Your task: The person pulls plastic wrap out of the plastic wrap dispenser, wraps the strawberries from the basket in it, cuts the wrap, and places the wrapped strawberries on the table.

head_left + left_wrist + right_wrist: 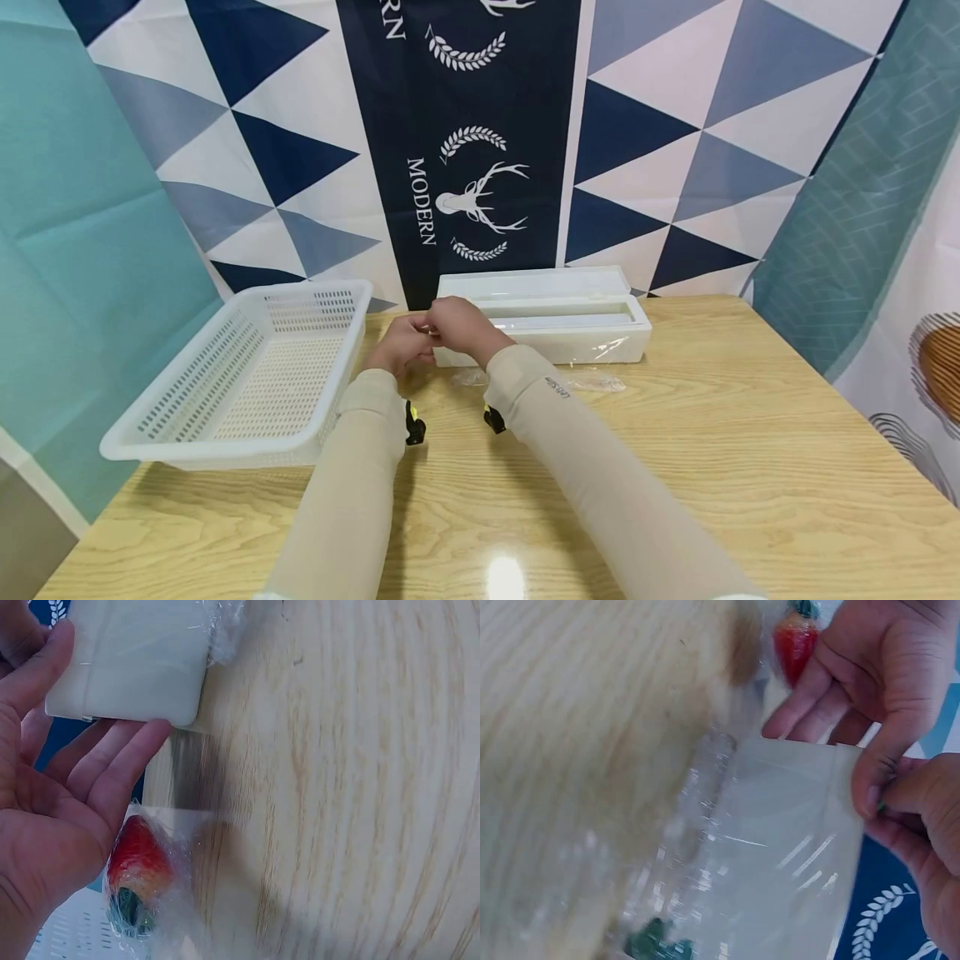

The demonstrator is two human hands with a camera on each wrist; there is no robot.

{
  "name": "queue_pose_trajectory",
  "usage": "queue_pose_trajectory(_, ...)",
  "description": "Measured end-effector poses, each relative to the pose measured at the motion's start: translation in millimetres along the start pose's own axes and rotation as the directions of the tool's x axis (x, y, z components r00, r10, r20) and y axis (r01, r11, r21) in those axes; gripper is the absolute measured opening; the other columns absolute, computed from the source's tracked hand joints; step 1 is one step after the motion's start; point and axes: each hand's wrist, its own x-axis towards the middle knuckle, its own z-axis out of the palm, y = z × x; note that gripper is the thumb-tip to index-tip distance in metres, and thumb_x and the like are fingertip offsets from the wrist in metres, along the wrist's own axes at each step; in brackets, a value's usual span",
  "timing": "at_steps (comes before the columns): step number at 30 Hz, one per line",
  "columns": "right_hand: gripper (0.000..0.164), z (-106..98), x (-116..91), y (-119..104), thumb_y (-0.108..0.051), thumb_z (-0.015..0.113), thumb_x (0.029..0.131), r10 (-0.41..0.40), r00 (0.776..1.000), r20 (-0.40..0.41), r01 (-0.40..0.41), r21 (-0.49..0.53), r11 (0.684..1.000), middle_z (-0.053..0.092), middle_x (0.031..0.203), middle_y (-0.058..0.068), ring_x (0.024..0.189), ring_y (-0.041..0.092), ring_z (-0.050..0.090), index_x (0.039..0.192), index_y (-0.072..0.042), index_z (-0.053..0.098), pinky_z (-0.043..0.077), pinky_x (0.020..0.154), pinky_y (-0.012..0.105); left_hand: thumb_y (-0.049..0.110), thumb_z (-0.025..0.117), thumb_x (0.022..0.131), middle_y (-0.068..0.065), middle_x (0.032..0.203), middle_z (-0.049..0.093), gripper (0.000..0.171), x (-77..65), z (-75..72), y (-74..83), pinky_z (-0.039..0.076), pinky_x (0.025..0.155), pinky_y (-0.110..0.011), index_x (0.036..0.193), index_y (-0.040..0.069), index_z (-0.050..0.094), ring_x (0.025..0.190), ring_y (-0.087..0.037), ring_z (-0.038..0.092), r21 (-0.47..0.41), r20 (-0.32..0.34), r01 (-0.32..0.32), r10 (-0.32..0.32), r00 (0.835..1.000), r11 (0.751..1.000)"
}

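Observation:
A long white cling film box lies at the back of the table, its lid raised and a white roll inside. My left hand holds the box's left end, fingertips against the end face and thumb at the upper corner. Beside that thumb, my right hand pinches at the same corner, where a small green piece shows between the fingers. Clear film hangs crumpled along the box's front. A red strawberry wrapped in clear film lies below the left hand in the left wrist view.
To the left stands a white perforated plastic basket. A dark green leafy shape shows by the film at the box's front in the right wrist view. Black wrist mounts sit under both forearms. A patterned cloth hangs behind the wooden table.

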Motion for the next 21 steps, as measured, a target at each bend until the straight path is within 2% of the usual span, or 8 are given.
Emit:
queue_pose_trajectory(2, 0.021, -2.7, 0.1, 0.9, 0.003, 0.069, 0.081, -0.003, 1.000, 0.017, 0.003, 0.001, 1.000, 0.040, 0.061, -0.003, 0.065, 0.016, 0.038, 0.065, -0.008, 0.060, 0.041, 0.065, 0.032, 0.000, 0.073, 0.083, -0.008, 0.098, 0.066, 0.048, 0.1, -0.7, -1.0, 0.057, 0.069, -0.038, 0.130, 0.009, 0.064, 0.056, -0.017, 0.056, -0.002, 0.002, 0.005, -0.005, 1.000, 1.000)
queue_pose_trajectory(5, 0.017, -5.3, -0.1, 3.9, 0.003, 0.070, 0.081, -0.002, 1.000, 0.030, 0.002, 0.011, 1.000, 0.048, 0.063, -0.004, 0.065, 0.014, 0.040, 0.068, -0.008, 0.066, 0.044, 0.068, 0.031, 0.003, 0.075, 0.083, -0.011, 0.104, 0.068, 0.051, 0.6, -1.4, -1.3, 0.056, 0.070, -0.039, 0.131, 0.013, 0.063, 0.057, -0.017, 0.056, 0.006, 0.001, 0.004, -0.004, 1.000, 1.000)
queue_pose_trajectory(10, 0.012, -6.6, -2.1, 10.2, 0.001, 0.072, 0.079, 0.008, 1.000, 0.011, -0.008, 0.019, 1.000, 0.055, 0.065, -0.003, 0.065, 0.014, 0.042, 0.071, -0.007, 0.071, 0.048, 0.072, 0.032, 0.008, 0.078, 0.082, -0.014, 0.113, 0.067, 0.049, 1.3, 0.7, 2.7, 0.057, 0.072, -0.041, 0.129, 0.011, 0.065, 0.068, -0.022, 0.065, 0.095, -0.024, -0.033, 0.035, 0.999, 0.995)
queue_pose_trajectory(14, 0.010, -6.3, -4.9, 11.7, 0.001, 0.072, 0.080, 0.029, 0.999, 0.024, -0.029, 0.024, 0.999, 0.057, 0.067, -0.003, 0.066, 0.015, 0.046, 0.073, -0.007, 0.072, 0.049, 0.074, 0.033, 0.011, 0.079, 0.081, -0.015, 0.118, 0.064, 0.051, -0.5, 3.0, 5.5, 0.058, 0.074, -0.043, 0.130, 0.011, 0.064, 0.073, -0.025, 0.067, 0.152, -0.034, -0.044, 0.050, 0.998, 0.987)
queue_pose_trajectory(17, 0.008, -6.2, -7.3, 11.9, 0.001, 0.071, 0.080, 0.030, 0.999, 0.035, -0.031, 0.018, 0.999, 0.066, 0.075, 0.000, 0.072, 0.016, 0.055, 0.079, -0.007, 0.074, 0.051, 0.078, 0.033, 0.012, 0.079, 0.082, -0.015, 0.125, 0.062, 0.054, -3.1, 3.5, 5.8, 0.057, 0.078, -0.045, 0.133, 0.010, 0.061, 0.075, -0.024, 0.066, 0.136, -0.020, -0.043, 0.046, 0.999, 0.990)
queue_pose_trajectory(21, 0.017, -6.9, -11.2, 14.4, 0.007, 0.067, 0.080, 0.024, 0.999, 0.038, -0.025, 0.023, 0.999, 0.071, 0.085, 0.004, 0.080, 0.020, 0.062, 0.086, -0.006, 0.077, 0.052, 0.082, 0.034, 0.013, 0.080, 0.081, -0.013, 0.132, 0.059, 0.058, -5.4, 3.1, 5.2, 0.055, 0.080, -0.048, 0.135, 0.010, 0.059, 0.072, -0.024, 0.066, 0.096, -0.012, -0.042, 0.043, 0.999, 0.994)
